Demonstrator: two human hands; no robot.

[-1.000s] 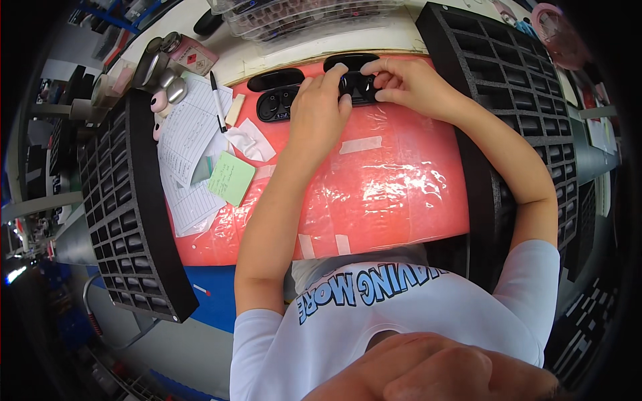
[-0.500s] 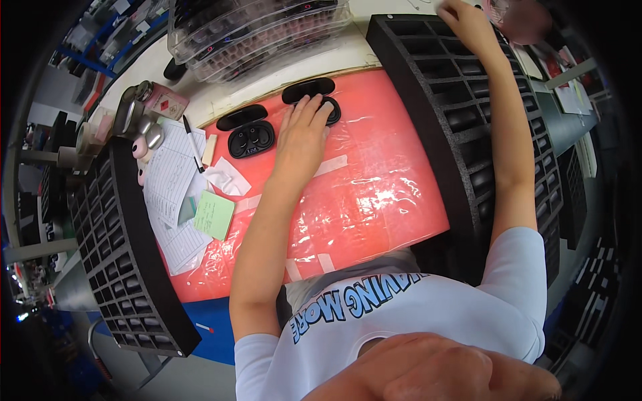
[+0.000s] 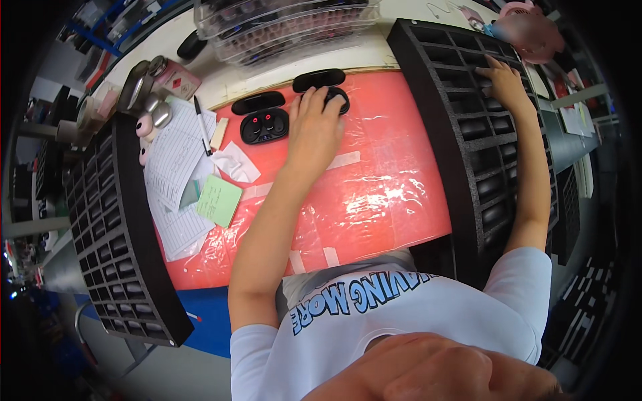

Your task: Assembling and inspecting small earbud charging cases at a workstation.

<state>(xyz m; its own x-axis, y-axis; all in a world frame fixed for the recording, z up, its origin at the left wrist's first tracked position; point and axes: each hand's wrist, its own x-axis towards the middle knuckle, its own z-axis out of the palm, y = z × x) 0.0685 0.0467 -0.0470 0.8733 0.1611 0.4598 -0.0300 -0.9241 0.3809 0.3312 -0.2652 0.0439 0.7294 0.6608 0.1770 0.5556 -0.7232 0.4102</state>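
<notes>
My left hand (image 3: 317, 128) lies over the second black earbud case (image 3: 345, 101), its fingers stretched and slightly apart across the near left part. That case's lid stands open behind the fingertips, and much of its inside is hidden. Just left sits another open earbud case (image 3: 265, 127), both earbuds in it showing small red lights. Out to the right, my right hand (image 3: 506, 85) is over the far part of a black foam tray (image 3: 447, 120) with many compartments. Its fingers are spread, and nothing shows between them.
A pink mat (image 3: 394, 180) covers the bench. On its left lie paper sheets (image 3: 175, 160), a pen (image 3: 202, 123), a green note pad (image 3: 219, 200) and a crumpled tissue (image 3: 235, 162). Another foam tray (image 3: 144, 227) flanks the left edge. Clear plastic trays (image 3: 287, 33) are stacked behind; a pink fan (image 3: 531, 33) stands far right.
My right hand has come back from beyond the foam tray's far end to its compartments, fingers now spread. Red lights have appeared on the left case's earbuds. My left hand stays at its case.
</notes>
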